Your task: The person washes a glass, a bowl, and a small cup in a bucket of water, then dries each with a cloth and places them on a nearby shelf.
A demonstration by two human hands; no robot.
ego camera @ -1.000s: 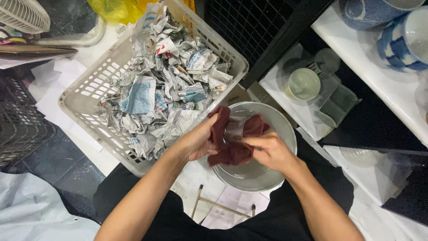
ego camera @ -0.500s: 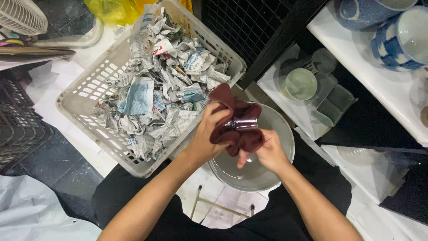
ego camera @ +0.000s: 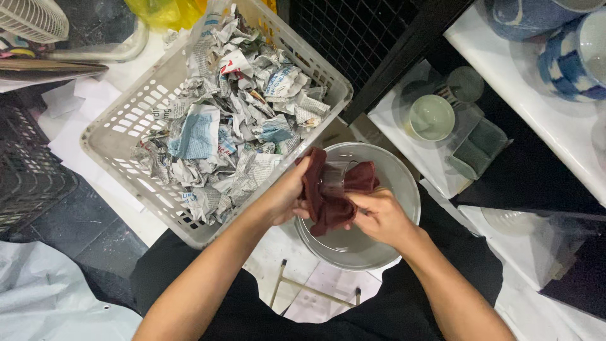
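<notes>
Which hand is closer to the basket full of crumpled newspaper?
The left hand. It grips the dark red cloth right beside the white basket, almost at its near edge. The right hand is farther off, over the grey bowl, on the cloth's other side.

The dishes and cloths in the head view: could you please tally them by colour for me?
Dark red cloth, gripped by left hand and right hand: 1
Clear glass inside the cloth: 1
Grey bowl: 1
Pale green cup: 1
Blue-and-white pots: 2
Total: 6
</notes>
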